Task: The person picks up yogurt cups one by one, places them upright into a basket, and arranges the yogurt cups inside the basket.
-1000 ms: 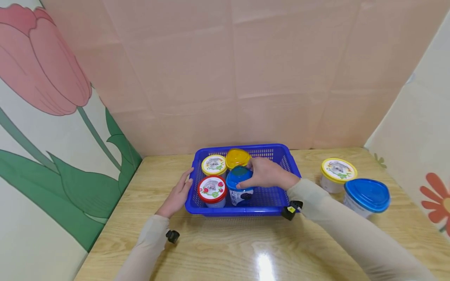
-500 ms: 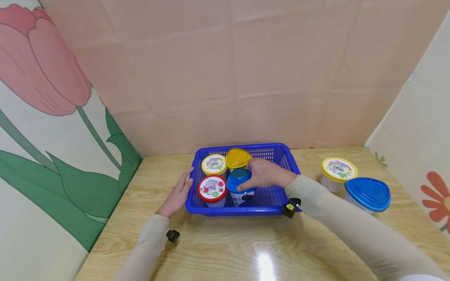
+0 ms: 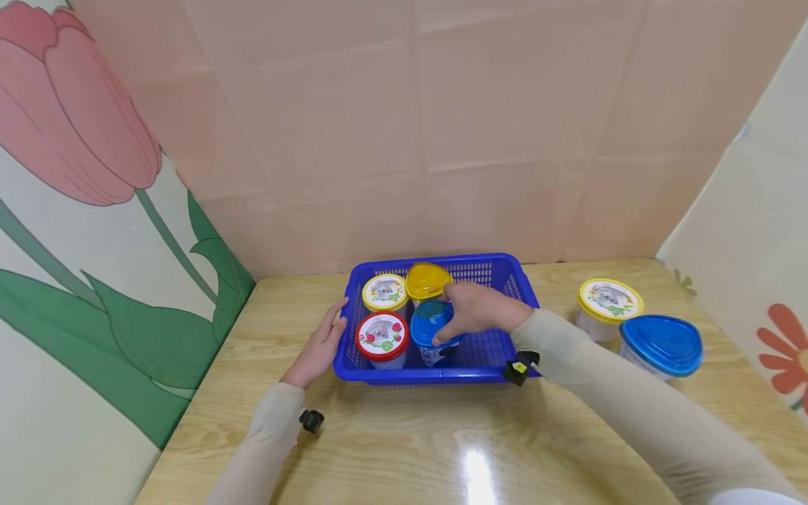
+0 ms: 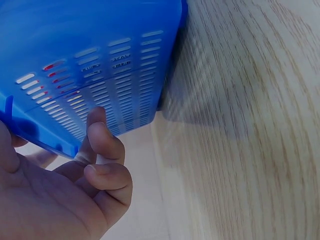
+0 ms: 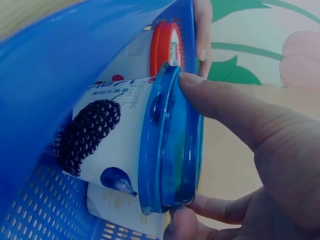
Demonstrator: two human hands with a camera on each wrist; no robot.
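Observation:
My right hand (image 3: pixel 480 308) grips a yogurt tub by its translucent blue lid (image 3: pixel 435 321). A blackberry is printed on the tub's white side (image 5: pixel 95 127). It stands in the blue plastic basket (image 3: pixel 404 376), beside a red-lidded tub (image 3: pixel 382 337). Behind these two are a yellow-lidded tub (image 3: pixel 385 291) with a printed label and one with a plain domed yellow lid (image 3: pixel 427 279). My left hand (image 3: pixel 315 354) holds the basket's left rim; in the left wrist view, curled fingers (image 4: pixel 107 175) lie against the slotted outer wall. The blue-lidded tub's base is hidden.
Right of the basket, another yellow-lidded tub (image 3: pixel 607 308) and another blue-lidded tub (image 3: pixel 661 344) stand on the wooden table (image 3: pixel 391 449). A pink cloth backdrop (image 3: pixel 416 140) rises behind. Part of a white round object (image 3: pixel 754 498) shows at the bottom right edge.
The blue-lidded tub in my right hand has moved slightly to the right and lower in the basket. My left hand stays at the rim.

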